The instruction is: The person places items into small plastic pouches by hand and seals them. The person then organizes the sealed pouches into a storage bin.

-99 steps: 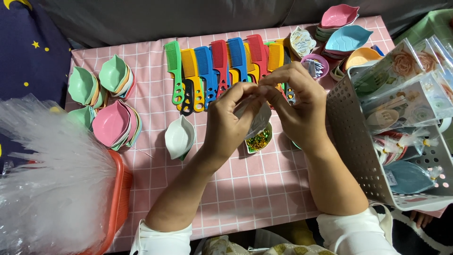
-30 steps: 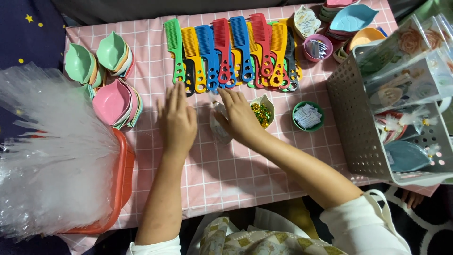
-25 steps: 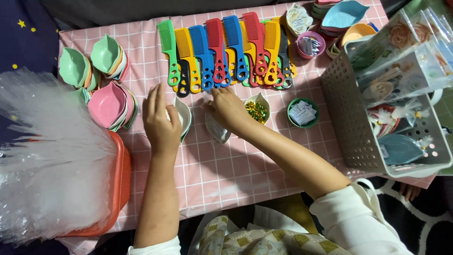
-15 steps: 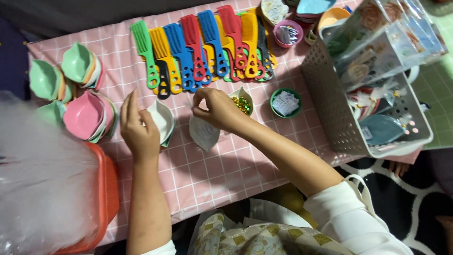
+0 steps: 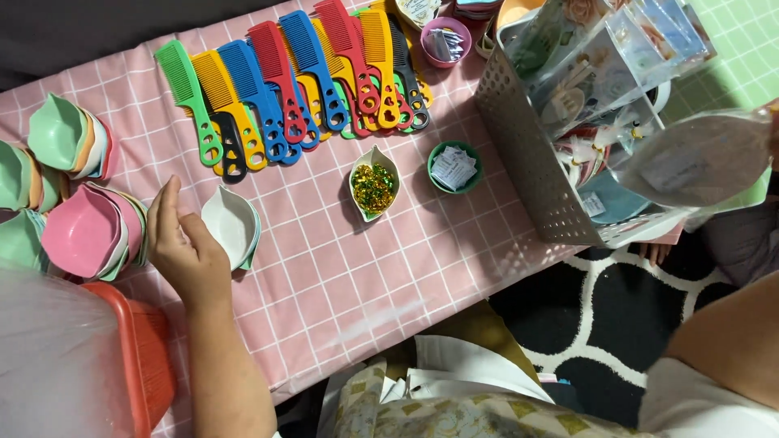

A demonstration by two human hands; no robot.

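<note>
My left hand (image 5: 182,255) lies flat on the pink checked cloth (image 5: 324,268), fingers apart, its edge touching a white leaf-shaped bowl (image 5: 230,223). It holds nothing. My right hand (image 5: 774,130) is almost out of view at the right edge. It holds up a clear plastic bag (image 5: 690,158) over a grey perforated basket (image 5: 519,154). My right forearm (image 5: 730,341) crosses the lower right corner. A small white leaf dish of gold and green beads (image 5: 373,186) sits mid-table beside a round green bowl of paper packets (image 5: 454,166).
Several coloured combs (image 5: 292,81) lie in a row at the back. Stacks of pastel leaf bowls (image 5: 77,227) stand at the left. A red basket (image 5: 142,373) with clear plastic is at the lower left. The grey basket holds packaged items. A black and white rug (image 5: 608,308) lies below.
My right hand lifted the clear bag off the cloth and carried it right, over the grey basket. My left hand stayed by the white bowl. The view swung to the right.
</note>
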